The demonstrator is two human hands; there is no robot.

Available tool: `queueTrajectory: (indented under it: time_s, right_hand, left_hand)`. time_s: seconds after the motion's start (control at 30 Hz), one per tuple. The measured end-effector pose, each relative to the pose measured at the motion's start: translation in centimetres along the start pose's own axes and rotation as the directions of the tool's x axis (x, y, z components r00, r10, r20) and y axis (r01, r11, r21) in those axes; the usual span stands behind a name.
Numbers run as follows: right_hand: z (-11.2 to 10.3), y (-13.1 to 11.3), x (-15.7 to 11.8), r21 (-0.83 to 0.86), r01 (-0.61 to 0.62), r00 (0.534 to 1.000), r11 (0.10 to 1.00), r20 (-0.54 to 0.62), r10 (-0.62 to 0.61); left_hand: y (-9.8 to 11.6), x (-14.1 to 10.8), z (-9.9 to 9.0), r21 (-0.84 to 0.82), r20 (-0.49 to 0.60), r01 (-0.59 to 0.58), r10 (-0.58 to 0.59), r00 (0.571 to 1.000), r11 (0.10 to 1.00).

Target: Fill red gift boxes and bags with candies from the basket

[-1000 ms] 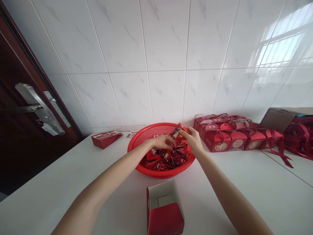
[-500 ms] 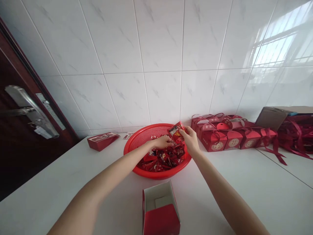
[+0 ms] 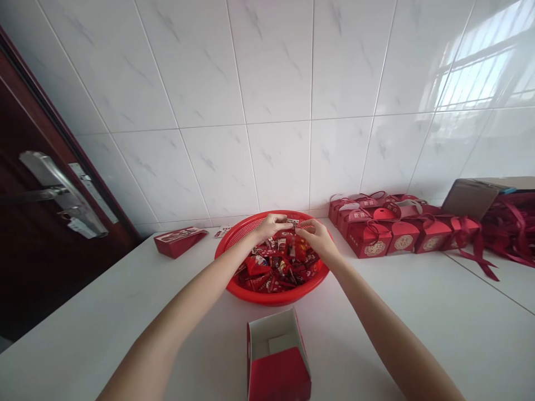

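Observation:
A red plastic basket with a perforated wall holds many small red wrapped packets, apparently sweets. Over its far part, my left hand and my right hand meet with fingertips pinched. A small red packet with a pale, dark-patterned part shows between them; the fingers hide much of it. Nearer me stands an open red carton with a pale inside, and no contents show in it.
Several closed red gift boxes with ribbons line the wall at right, beside a container of dark red ribbons. A red box lies at left, near a small printed card. The door handle is far left.
My left hand has risen out of the packets toward the basket's far side. My right hand has moved left and slightly down, so the fingertips of both now meet at a packet.

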State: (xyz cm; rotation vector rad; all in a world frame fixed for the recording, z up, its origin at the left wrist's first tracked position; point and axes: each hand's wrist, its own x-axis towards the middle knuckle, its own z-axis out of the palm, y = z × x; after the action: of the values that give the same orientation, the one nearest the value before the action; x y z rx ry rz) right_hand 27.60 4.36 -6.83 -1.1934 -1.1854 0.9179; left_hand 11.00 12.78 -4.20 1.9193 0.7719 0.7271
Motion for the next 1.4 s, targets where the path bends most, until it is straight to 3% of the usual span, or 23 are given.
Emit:
queueTrajectory:
  time_s: [0.17,0.3,0.43,0.53,0.7,0.9,1.1,1.4]
  right_hand:
    - [-0.2,0.0,0.2,0.041,0.009,0.997,0.999,-0.080,-0.006]
    - [-0.1,-0.4,-0.1,0.022,0.063,0.998,0.998,-0.024,-0.063]
    - [-0.2,-1.0,-0.7,0.036,0.082,0.997,0.996,-0.020,-0.081]
    - [-0.2,-1.5,-1.1,0.062,0.067,0.997,0.996,-0.030,-0.065]
    - [-0.1,-1.8,-1.2,0.142,-0.037,0.999,0.989,0.037,0.032]
    - [-0.1,-1.6,-1.0,0.168,-0.034,0.998,0.985,0.054,0.026]
    - [0.0,-1.6,-1.0,0.190,-0.049,0.998,0.981,0.046,0.041]
    - [0.1,-1.7,-1.2,0.210,-0.075,0.997,0.975,0.041,0.068]
  left_hand:
    - [1.0,-0.3,0.6,-0.095,0.026,-0.066,0.069,0.997,0.993]
    - [1.0,-0.5,0.2,-0.046,0.077,-0.019,0.023,0.997,0.999]
    - [-0.4,-0.5,-1.1,0.222,0.176,0.064,-0.104,0.979,0.973]
    - [-2.4,-0.5,-2.5,0.449,0.150,0.168,-0.260,0.954,0.878]
    - [-4.6,-0.7,-3.9,0.523,0.183,0.225,-0.366,0.912,0.822]
    - [-3.5,-0.9,-3.2,0.515,0.222,0.178,-0.331,0.917,0.838]
    - [-2.5,-1.1,-2.1,0.535,0.308,0.150,-0.358,0.881,0.831]
    - [-2.2,-1.0,-1.5,0.598,0.268,0.204,-0.433,0.860,0.775]
